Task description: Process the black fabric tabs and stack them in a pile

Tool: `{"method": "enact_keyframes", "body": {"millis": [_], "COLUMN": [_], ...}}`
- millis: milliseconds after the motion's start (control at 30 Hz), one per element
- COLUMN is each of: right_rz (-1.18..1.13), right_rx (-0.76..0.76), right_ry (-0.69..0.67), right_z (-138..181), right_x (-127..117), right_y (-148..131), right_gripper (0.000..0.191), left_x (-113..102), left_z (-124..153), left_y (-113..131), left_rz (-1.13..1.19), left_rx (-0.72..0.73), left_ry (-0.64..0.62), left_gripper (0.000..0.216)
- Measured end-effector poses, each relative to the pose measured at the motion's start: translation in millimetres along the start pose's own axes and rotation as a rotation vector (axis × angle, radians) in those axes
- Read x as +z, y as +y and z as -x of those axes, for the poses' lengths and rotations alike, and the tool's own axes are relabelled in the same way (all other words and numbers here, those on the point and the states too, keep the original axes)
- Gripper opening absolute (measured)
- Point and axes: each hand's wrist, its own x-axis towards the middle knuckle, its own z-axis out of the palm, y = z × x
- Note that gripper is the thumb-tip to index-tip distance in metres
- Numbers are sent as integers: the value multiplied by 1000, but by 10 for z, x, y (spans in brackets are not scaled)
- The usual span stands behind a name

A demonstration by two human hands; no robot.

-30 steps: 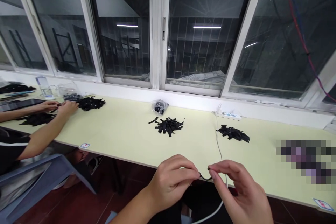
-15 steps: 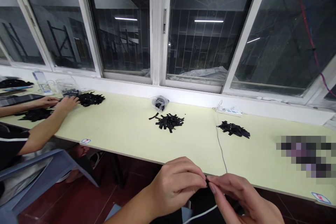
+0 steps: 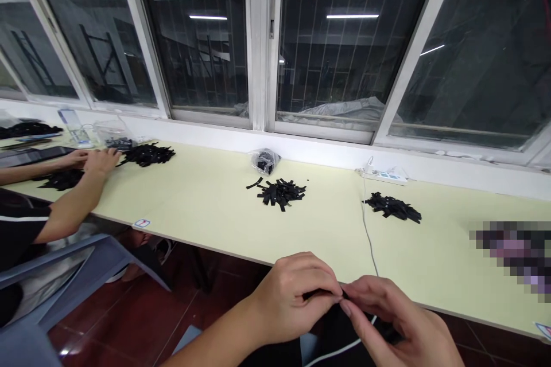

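Note:
My left hand (image 3: 297, 295) and my right hand (image 3: 390, 318) meet fingertip to fingertip at the near edge of the pale yellow table (image 3: 215, 206). Both are closed in a pinch on a small black strip (image 3: 338, 297), which is almost hidden between the fingers. Beyond them on the table lies a pile of black strips (image 3: 282, 191), with a clear bag of black pieces (image 3: 264, 160) behind it. A second pile of black strips (image 3: 392, 207) lies to the right.
A white power strip (image 3: 385, 175) sits by the window sill, and its white cable (image 3: 369, 235) runs across the table to my hands. At the left a co-worker's hands (image 3: 92, 159) rest by another black pile (image 3: 148, 153). A grey chair (image 3: 64, 275) stands at left.
My hands have come together: the strip that was stretched between the two pinches is now bunched between touching fingertips. The view has tilted slightly. The co-worker's hands shifted a little left.

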Motion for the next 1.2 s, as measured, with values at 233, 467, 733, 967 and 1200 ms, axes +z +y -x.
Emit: {"method": "enact_keyframes", "body": {"millis": [233,467,733,967,1200], "right_rz": [-175,-375,-473,-538,-524], "right_rx": [247,467,454,453,463], "right_ry": [-121,-310,-210,-248,-441], "right_z": [-695,-1512,-1707,-1785,-2232], "right_x": [-150,8,74,162,180], "right_y": [459,1178,1323,1432,1716], "right_gripper": [30,34,42,45,54], "left_x": [-32,-25,66,138,359], "left_z": [-545,-930,-967,-857,-760], "left_y": [-613,-1641,-1853,-1974,-2286], "left_rz": [94,199,218,289,329], "left_rx": [-247,-298,-399,-439,-553], "left_ry": [-231,-346,-247,-199,-9], "left_gripper": [4,5,9,15,14]}}
